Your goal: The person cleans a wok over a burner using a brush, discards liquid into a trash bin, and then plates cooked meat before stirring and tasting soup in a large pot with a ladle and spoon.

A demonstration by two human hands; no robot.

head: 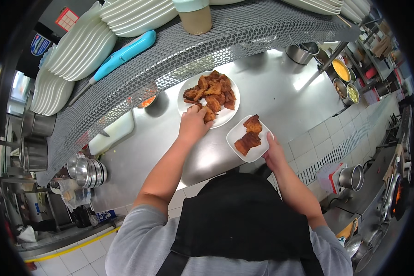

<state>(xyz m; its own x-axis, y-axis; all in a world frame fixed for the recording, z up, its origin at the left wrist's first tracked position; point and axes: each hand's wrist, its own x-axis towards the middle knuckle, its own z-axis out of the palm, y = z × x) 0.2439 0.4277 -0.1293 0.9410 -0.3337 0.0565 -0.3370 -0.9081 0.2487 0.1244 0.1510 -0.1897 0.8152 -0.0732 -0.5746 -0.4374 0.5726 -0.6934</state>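
Observation:
A round white plate (227, 118) on the steel counter bears a heap of browned fried meat pieces (214, 89). My left hand (194, 125) reaches over the plate's near rim, fingers on a fried piece (209, 115) at the heap's near side; its fingertips are partly hidden, so a firm grip cannot be made out. With my right hand (274, 151) I hold a small square white plate (252, 156) by its right edge, thumb at the rim. Two browned pieces (248, 141) lie on this small plate, one overlapping the other.
A mesh shelf (179, 58) overhangs the counter (151, 145), carrying stacked white dishes (82, 48), a blue-handled tool (127, 53) and a lidded tub (195, 17). Left stand a white cutting board (114, 132) and stacked metal bowls (89, 172). A stove with pans (395, 196) is at right.

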